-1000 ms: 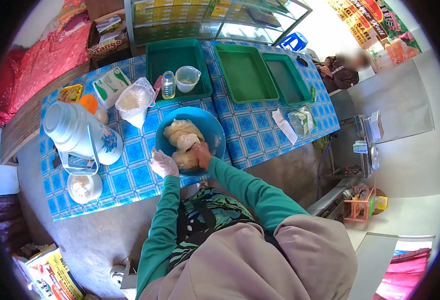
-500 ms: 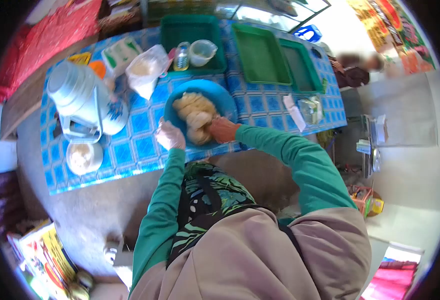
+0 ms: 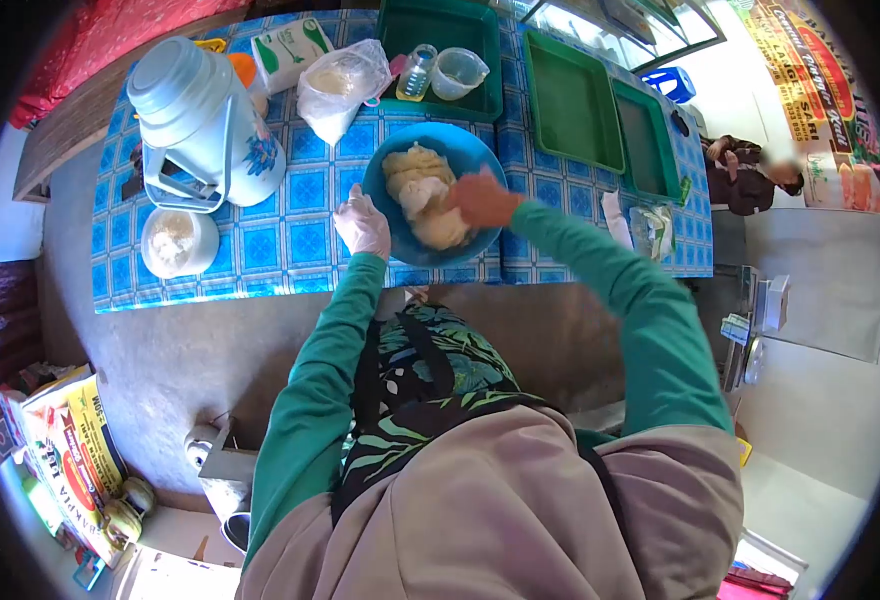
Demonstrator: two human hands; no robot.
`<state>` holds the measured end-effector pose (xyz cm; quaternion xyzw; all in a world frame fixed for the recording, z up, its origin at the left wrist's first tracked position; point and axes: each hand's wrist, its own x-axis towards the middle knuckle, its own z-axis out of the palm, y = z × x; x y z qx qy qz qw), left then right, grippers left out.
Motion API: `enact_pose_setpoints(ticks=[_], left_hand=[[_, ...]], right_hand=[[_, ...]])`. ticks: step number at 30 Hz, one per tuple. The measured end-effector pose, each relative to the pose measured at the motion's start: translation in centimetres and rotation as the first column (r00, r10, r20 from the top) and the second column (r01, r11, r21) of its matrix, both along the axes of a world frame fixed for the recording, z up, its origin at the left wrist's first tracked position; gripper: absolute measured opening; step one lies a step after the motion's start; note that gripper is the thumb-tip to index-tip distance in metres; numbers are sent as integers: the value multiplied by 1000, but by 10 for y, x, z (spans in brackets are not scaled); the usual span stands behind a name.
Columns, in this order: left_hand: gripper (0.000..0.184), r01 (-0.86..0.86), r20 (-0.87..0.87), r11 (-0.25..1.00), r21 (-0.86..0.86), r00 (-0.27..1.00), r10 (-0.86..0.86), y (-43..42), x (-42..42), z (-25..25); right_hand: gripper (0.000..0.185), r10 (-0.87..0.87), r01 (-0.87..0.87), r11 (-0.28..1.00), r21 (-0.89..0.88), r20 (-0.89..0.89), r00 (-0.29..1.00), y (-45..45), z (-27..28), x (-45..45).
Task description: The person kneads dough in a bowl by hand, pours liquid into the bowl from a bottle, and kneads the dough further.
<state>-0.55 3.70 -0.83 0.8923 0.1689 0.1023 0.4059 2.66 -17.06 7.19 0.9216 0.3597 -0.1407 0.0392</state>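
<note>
A blue bowl (image 3: 473, 146) near the table's front edge holds a lump of pale dough (image 3: 415, 172) with a whiter patch on it. My left hand (image 3: 363, 225), in a thin whitish glove, is closed on the bowl's left rim. My right hand (image 3: 485, 200) is over the right side of the bowl, beside the dough, and is blurred by motion, so its fingers are hard to read. Behind the bowl are a plastic bag of white powder (image 3: 338, 88), a small bottle of yellowish liquid (image 3: 417, 75) and a clear measuring cup (image 3: 457, 75).
A large flask (image 3: 205, 125) and a tub of white powder (image 3: 178, 243) stand on the left. Green trays (image 3: 572, 105) lie at the back and right. A clear plastic pack (image 3: 652, 232) is at the right edge. Another person (image 3: 745, 175) is beyond the table.
My right hand has lifted away from the dough toward the bowl's right rim. My left hand stays at the left rim. The whole view has shifted, with the table now higher in it.
</note>
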Motion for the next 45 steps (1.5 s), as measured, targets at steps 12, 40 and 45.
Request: enact_pose_setpoints(ticks=[12, 40, 45], left_hand=[[23, -279, 10, 936, -213, 958, 288, -17, 10, 10], [34, -53, 85, 993, -106, 994, 62, -19, -13, 13], [32, -58, -28, 998, -10, 998, 57, -14, -7, 3]], right_hand=[[28, -448, 552, 826, 110, -465, 764, -2, -51, -39], [43, -187, 164, 981, 105, 272, 944, 74, -28, -53], [23, -371, 384, 899, 212, -100, 923, 84, -28, -31]])
